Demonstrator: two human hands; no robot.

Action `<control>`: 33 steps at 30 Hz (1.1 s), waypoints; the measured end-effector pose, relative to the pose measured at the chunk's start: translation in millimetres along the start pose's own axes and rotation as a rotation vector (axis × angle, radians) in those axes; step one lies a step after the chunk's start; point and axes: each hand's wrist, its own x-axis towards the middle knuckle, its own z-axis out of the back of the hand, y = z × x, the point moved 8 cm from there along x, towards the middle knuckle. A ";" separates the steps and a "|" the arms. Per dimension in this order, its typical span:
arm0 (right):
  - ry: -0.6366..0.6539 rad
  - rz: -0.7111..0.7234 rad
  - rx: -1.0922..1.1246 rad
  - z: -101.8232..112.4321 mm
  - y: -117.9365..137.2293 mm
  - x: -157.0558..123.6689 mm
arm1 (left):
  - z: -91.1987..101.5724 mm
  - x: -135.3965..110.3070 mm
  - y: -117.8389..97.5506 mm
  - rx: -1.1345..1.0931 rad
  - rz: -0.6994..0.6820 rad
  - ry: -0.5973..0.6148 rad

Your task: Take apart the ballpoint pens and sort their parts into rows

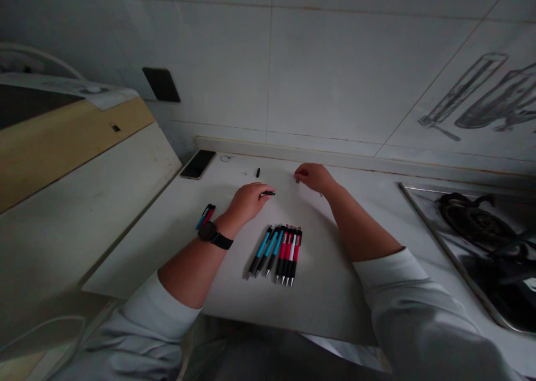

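Observation:
My left hand [247,201], with a black watch on the wrist, is closed around a dark pen part [268,193] whose tip sticks out to the right. My right hand [314,177] is pinched on something tiny near the back of the white counter [326,291]; I cannot make it out. In front of both hands lies a row of several pens [276,251], blue-and-black on the left, red-and-black on the right. Two more pens [205,215], one blue and one red, lie left of my left wrist. A small black piece [258,172] and a tiny pale piece [245,174] lie further back.
A dark phone [198,163] lies at the counter's back left corner. A gas stove [481,241] is set into the counter on the right. A tiled wall runs behind. A wooden-topped unit [62,141] stands to the left.

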 end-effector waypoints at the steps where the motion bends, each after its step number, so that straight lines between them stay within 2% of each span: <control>1: 0.030 0.028 0.104 -4.0 9.9 -3.4 | 1.0 -0.1 0.4 -0.031 0.009 -0.011; 4: 0.241 0.143 0.483 -29.1 48.2 -21.0 | 2.2 -1.0 2.8 -0.102 0.057 -0.033; 6: 0.301 0.200 0.623 -42.0 68.1 -34.1 | 0.5 -2.0 2.9 -0.101 0.082 -0.019; 9: 0.218 0.189 0.685 -49.2 73.8 -46.2 | -1.7 -3.4 0.8 -0.078 0.099 0.010; 12: 0.127 0.121 0.732 -47.8 62.1 -55.4 | -0.8 -4.1 -4.7 -0.066 0.074 0.023; 16: 0.099 0.039 0.731 -44.4 46.4 -71.5 | 0.1 -4.6 -16.9 -0.024 -0.007 0.051; 20: 0.055 -0.014 0.646 -44.5 42.6 -85.1 | -5.8 -5.1 -24.9 -0.027 -0.043 0.114; 24: -0.051 0.024 0.575 -41.6 48.5 -87.2 | -7.7 -3.4 -19.8 -0.042 0.006 0.114; 27: -0.105 0.052 0.614 -40.6 52.0 -85.1 | -6.3 -2.2 -12.7 -0.109 0.055 0.096; 30: -0.110 0.062 0.729 -43.1 53.8 -83.0 | -4.2 -1.7 -9.5 -0.149 0.077 0.073; 33: -0.019 0.037 0.820 -53.9 55.4 -80.5 | -4.2 -1.9 -9.8 -0.141 0.078 0.069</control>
